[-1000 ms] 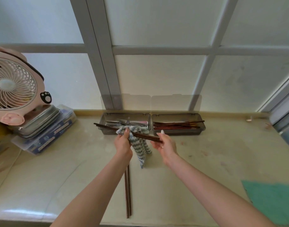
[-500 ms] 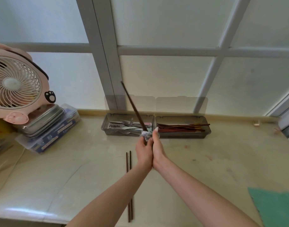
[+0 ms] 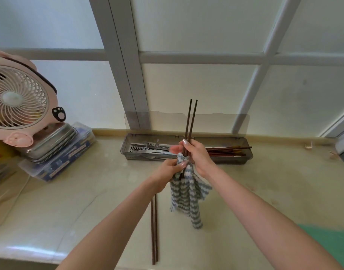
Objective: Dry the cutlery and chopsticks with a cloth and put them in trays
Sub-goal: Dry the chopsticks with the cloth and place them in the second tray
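Note:
My right hand (image 3: 198, 155) grips a pair of dark brown chopsticks (image 3: 190, 121) that stand nearly upright above the trays. My left hand (image 3: 168, 172) pinches a blue-and-white zigzag cloth (image 3: 187, 197) around their lower ends, and the rest of the cloth hangs down. Another pair of chopsticks (image 3: 154, 230) lies on the counter under my left forearm. At the back, the left tray (image 3: 126, 149) holds forks and other metal cutlery. The right tray (image 3: 247, 152) holds several chopsticks.
A pink fan (image 3: 17, 102) stands at the left on a metal tin (image 3: 52, 143) and a plastic box (image 3: 58, 164). A green cloth (image 3: 331, 244) lies at the right front. The window frame rises behind the trays' open clear lids (image 3: 167, 119).
The chopsticks swung from lying across my hands to standing upright. The cloth, bunched in both hands half a second ago, now hangs loose from my left hand.

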